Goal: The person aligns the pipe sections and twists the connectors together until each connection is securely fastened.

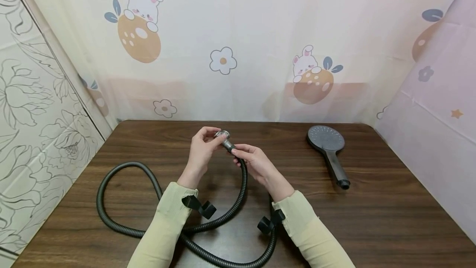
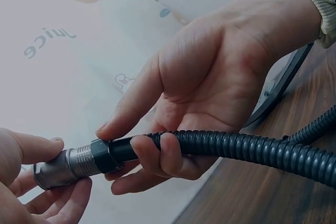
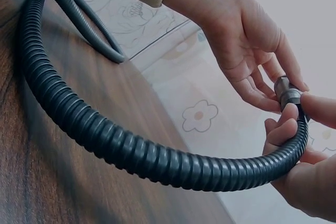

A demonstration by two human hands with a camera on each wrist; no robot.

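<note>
Left hand (image 1: 200, 152): fingers pinching the metal fitting (image 2: 59, 167)
Right hand (image 1: 262, 166): fingers curling round the hose (image 3: 157, 164)
Shower head (image 1: 330, 152): lying far right

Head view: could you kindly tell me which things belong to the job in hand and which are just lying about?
In the job:
threaded metal connector, held by the left hand
black corrugated hose, held near its end by the right hand

Lying about:
handheld shower head, untouched, though perhaps meant for this hose

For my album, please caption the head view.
Left hand pinches the metal fitting, right hand the hose; shower head lies aside.
</note>
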